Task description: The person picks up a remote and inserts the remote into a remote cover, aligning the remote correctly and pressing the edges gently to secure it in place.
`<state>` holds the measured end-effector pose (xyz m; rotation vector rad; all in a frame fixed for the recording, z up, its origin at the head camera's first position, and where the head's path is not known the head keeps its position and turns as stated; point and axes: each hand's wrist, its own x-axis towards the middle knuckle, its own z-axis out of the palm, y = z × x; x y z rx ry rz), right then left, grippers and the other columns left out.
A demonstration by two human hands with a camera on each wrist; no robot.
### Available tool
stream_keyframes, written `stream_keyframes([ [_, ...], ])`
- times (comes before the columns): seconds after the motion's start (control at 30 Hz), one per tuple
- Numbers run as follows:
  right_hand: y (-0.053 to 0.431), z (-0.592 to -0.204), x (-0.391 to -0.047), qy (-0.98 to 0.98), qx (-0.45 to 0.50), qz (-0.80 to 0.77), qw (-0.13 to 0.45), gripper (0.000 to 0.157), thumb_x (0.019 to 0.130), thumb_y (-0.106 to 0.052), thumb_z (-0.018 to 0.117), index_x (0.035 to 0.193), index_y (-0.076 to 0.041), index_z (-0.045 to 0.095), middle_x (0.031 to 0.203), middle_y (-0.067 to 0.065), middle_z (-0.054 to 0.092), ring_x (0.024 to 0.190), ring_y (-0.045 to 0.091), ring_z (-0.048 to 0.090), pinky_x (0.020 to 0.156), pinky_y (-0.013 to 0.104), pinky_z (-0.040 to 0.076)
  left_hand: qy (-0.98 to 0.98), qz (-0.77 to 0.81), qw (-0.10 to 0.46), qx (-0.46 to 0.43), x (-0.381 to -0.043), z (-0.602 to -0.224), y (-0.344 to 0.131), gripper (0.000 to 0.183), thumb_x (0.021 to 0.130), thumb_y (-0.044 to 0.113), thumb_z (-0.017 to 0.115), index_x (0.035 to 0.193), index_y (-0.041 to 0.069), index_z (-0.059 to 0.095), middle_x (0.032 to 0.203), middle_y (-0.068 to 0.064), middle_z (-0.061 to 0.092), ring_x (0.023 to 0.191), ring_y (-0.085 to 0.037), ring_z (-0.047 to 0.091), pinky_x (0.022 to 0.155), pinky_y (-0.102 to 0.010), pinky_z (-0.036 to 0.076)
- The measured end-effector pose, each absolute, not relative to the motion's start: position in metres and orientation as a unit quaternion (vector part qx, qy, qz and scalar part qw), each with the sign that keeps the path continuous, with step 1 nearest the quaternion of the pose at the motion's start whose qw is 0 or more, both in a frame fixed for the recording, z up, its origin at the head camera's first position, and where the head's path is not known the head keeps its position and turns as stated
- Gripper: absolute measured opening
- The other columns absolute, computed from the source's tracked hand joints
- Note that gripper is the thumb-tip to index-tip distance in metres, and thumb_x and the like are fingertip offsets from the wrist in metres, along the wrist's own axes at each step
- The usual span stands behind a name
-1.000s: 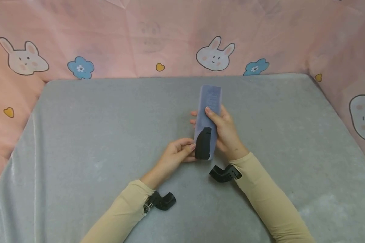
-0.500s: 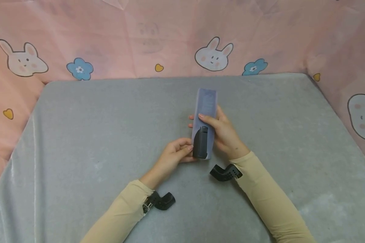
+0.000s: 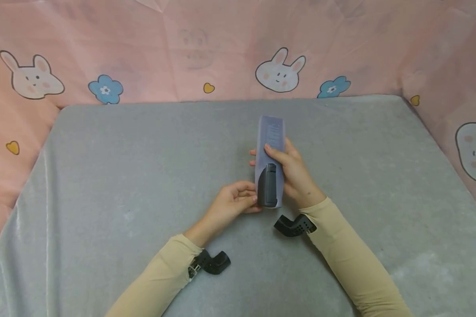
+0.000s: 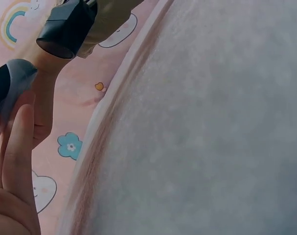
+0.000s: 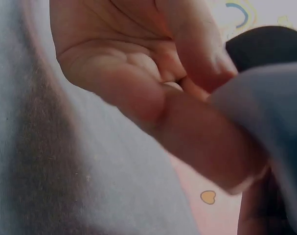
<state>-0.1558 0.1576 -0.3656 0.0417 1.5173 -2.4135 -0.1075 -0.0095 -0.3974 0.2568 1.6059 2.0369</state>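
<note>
Just right of the frame's centre, the right hand point(image 3: 297, 178) clamps thumb and fingers round the violet box point(image 3: 266, 159); the left hand point(image 3: 231, 201) pinches its lower-left edge. Light, even pressure should steady it.

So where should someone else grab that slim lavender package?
Probably by the far end of the slim lavender package, pinched across its narrow width from the far side. It is long: the right hand grips its middle and the left hand holds the near-left edge, leaving that end free.
</note>
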Motion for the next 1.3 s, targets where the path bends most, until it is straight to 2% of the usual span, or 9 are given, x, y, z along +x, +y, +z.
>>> stream_keyframes([
  [0.17, 0.162, -0.361, -0.157, 0.516, 0.008, -0.843, 0.154, 0.048, 0.100, -0.008, 0.043, 0.143, -0.012, 0.023, 0.100, 0.011, 0.066, 0.083, 0.026, 0.068, 0.077, 0.037, 0.055, 0.595, 0.755, 0.255, 0.104, -0.107, -0.397, -0.009, 0.021, 0.090, -0.011, 0.047, 0.108, -0.020, 0.049, 0.102, -0.031, 0.060, 0.086, -0.019, 0.066, 0.082, -0.037, 0.055],
  [0.37, 0.174, -0.356, -0.161, 0.477, 0.002, -0.866, 0.149, 0.050, 0.098, -0.004, 0.044, 0.142, -0.001, 0.019, 0.102, 0.016, 0.060, 0.081, 0.029, 0.068, 0.076, 0.038, 0.056, 0.586, 0.757, 0.232, 0.171, -0.108, -0.394, -0.013, 0.016, 0.091, -0.012, 0.048, 0.103, -0.021, 0.049, 0.099, -0.036, 0.060, 0.089, -0.031, 0.067, 0.081, -0.043, 0.054],
  [0.53, 0.185, -0.355, -0.165, 0.454, 0.015, -0.879, 0.142, 0.058, 0.095, -0.003, 0.050, 0.143, 0.001, 0.016, 0.103, 0.018, 0.056, 0.081, 0.029, 0.067, 0.076, 0.038, 0.056, 0.569, 0.763, 0.214, 0.220, -0.107, -0.395, -0.016, 0.013, 0.090, -0.011, 0.048, 0.101, -0.019, 0.052, 0.095, -0.032, 0.062, 0.081, -0.018, 0.069, 0.080, -0.051, 0.052],
  [0.67, 0.192, -0.354, -0.167, 0.429, 0.020, -0.891, 0.148, 0.065, 0.095, -0.003, 0.051, 0.145, 0.002, 0.010, 0.098, 0.018, 0.058, 0.078, 0.030, 0.068, 0.073, 0.038, 0.057, 0.555, 0.772, 0.205, 0.232, -0.103, -0.393, -0.014, 0.014, 0.090, -0.011, 0.048, 0.101, -0.019, 0.051, 0.091, -0.028, 0.063, 0.077, -0.013, 0.067, 0.076, -0.041, 0.055],
  [0.8, 0.196, -0.353, -0.168, 0.414, 0.020, -0.896, 0.157, 0.062, 0.095, -0.003, 0.050, 0.143, 0.003, 0.010, 0.092, 0.018, 0.062, 0.075, 0.030, 0.068, 0.070, 0.037, 0.057, 0.530, 0.793, 0.204, 0.220, -0.100, -0.390, -0.012, 0.016, 0.088, -0.012, 0.047, 0.100, -0.022, 0.047, 0.084, -0.013, 0.065, 0.072, -0.011, 0.066, 0.071, -0.029, 0.055],
  [0.9, 0.197, -0.353, -0.168, 0.411, 0.015, -0.897, 0.161, 0.060, 0.095, -0.002, 0.050, 0.141, 0.002, 0.011, 0.090, 0.018, 0.063, 0.075, 0.030, 0.068, 0.069, 0.036, 0.057, 0.518, 0.802, 0.201, 0.219, -0.098, -0.387, -0.012, 0.017, 0.087, -0.012, 0.047, 0.099, -0.024, 0.046, 0.082, -0.006, 0.063, 0.068, -0.010, 0.064, 0.068, -0.026, 0.053],
  [1.07, 0.198, -0.351, -0.168, 0.430, 0.004, -0.887, 0.168, 0.060, 0.095, -0.001, 0.051, 0.141, 0.000, 0.012, 0.091, 0.018, 0.062, 0.075, 0.030, 0.068, 0.072, 0.037, 0.057, 0.512, 0.804, 0.195, 0.233, -0.097, -0.383, -0.013, 0.015, 0.086, -0.013, 0.047, 0.096, -0.023, 0.046, 0.080, -0.008, 0.064, 0.067, -0.010, 0.064, 0.066, -0.026, 0.053],
  [1.17, 0.198, -0.350, -0.167, 0.446, -0.005, -0.877, 0.177, 0.059, 0.094, -0.001, 0.052, 0.139, 0.001, 0.014, 0.090, 0.018, 0.062, 0.076, 0.029, 0.068, 0.074, 0.038, 0.057, 0.497, 0.813, 0.195, 0.232, -0.096, -0.383, -0.013, 0.008, 0.085, -0.012, 0.047, 0.092, -0.015, 0.051, 0.080, -0.004, 0.064, 0.067, -0.010, 0.064, 0.065, -0.025, 0.053],
  [1.3, 0.197, -0.350, -0.166, 0.449, -0.020, -0.871, 0.198, 0.059, 0.093, 0.001, 0.053, 0.138, 0.000, 0.015, 0.091, 0.018, 0.063, 0.079, 0.029, 0.068, 0.076, 0.039, 0.056, 0.475, 0.827, 0.192, 0.230, -0.095, -0.381, -0.014, 0.017, 0.084, -0.011, 0.046, 0.091, -0.001, 0.056, 0.079, 0.000, 0.064, 0.066, -0.009, 0.063, 0.065, -0.023, 0.052],
])
